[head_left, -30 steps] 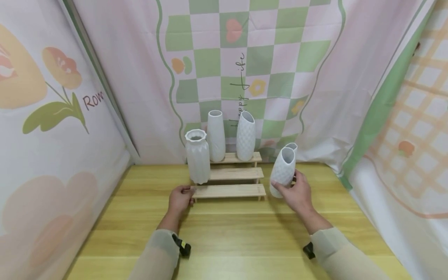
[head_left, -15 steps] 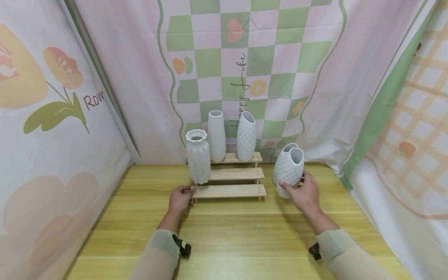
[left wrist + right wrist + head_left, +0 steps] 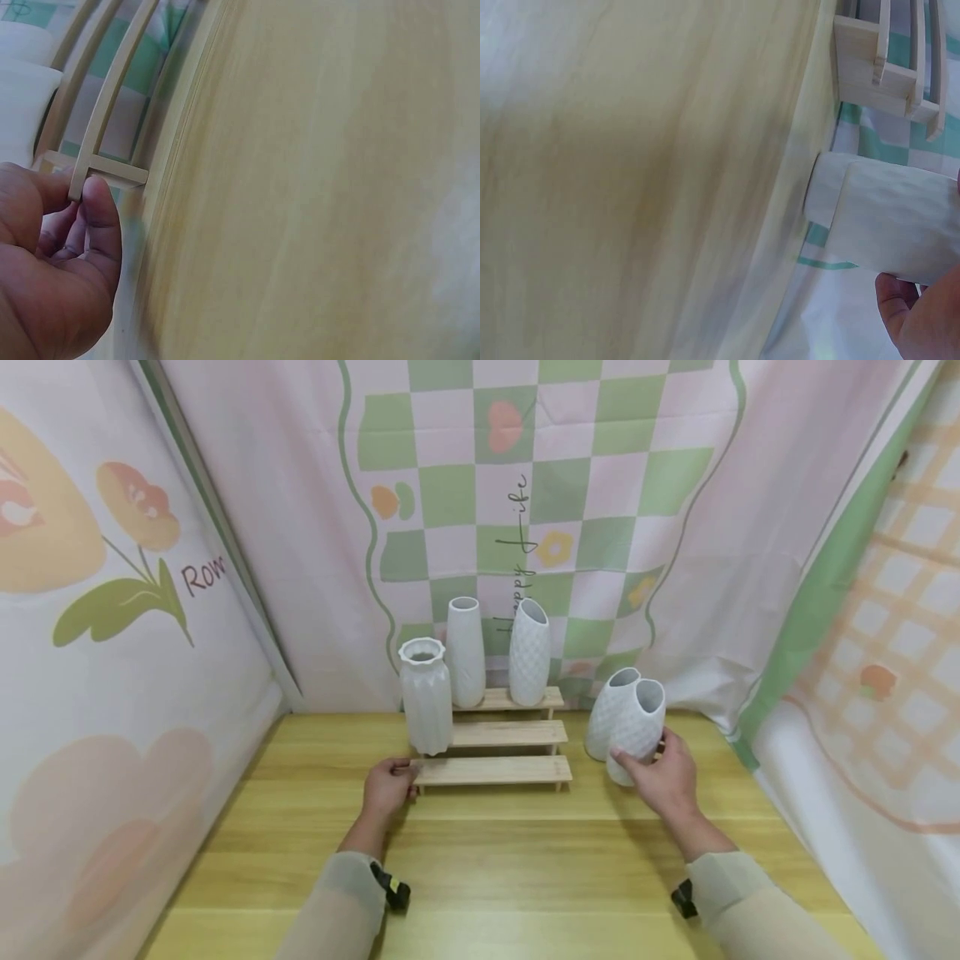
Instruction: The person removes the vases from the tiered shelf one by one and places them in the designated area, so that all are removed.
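Note:
At the left end of the lowest step of a three-tier wooden stand (image 3: 491, 769), my left hand (image 3: 387, 787) pinches the board between thumb and fingers, as the left wrist view shows. My right hand (image 3: 666, 774) holds a white textured vase (image 3: 636, 727) with a slanted mouth, thumb on its near side. This vase tilts slightly to the right, its base close over the table. Partly hidden behind it, a second white vase (image 3: 603, 714) stands on the table to the right of the stand.
A fluted white vase (image 3: 427, 710) with a scalloped rim stands at the middle step's left end. On the top step are a tall smooth vase (image 3: 467, 652) and a slant-mouthed textured vase (image 3: 529, 656). Patterned curtains (image 3: 555, 435) enclose the wooden table (image 3: 480, 877).
My right hand has carried its vase to the right, so more of the vase behind shows. The left hand has kept its grip on the stand.

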Available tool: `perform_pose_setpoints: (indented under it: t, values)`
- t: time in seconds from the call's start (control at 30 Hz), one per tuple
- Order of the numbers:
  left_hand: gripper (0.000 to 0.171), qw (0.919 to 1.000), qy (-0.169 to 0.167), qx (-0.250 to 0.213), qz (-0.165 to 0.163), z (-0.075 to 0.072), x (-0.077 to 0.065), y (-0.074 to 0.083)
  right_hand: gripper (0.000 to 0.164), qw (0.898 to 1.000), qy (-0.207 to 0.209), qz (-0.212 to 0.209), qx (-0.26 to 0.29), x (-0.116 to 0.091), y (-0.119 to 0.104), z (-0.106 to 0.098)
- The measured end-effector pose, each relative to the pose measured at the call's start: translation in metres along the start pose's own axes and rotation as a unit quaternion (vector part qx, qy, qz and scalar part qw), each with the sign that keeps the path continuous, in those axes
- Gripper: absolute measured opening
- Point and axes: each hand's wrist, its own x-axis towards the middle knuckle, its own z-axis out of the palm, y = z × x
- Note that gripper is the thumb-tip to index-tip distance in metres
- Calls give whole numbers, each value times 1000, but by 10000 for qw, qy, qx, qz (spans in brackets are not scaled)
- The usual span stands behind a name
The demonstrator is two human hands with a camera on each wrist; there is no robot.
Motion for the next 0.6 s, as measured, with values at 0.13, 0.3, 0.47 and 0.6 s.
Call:
perform_pose_setpoints:
  t: [0.13,0.3,0.47,0.6]
  values:
    - [35,10000,-2,-32,-13,0,0,0,102,9999,42,93,-24,4,5,0]
    - [34,10000,48,-80,-35,1,2,-2,101,9998,94,155,-57,9,9,-1]
    - [34,9999,83,-64,-34,1,2,-3,100,9995,117,267,-83,13,14,-2]
    - [34,9999,93,-66,8,2,3,-5,98,9995,135,260,-142,15,18,-3]
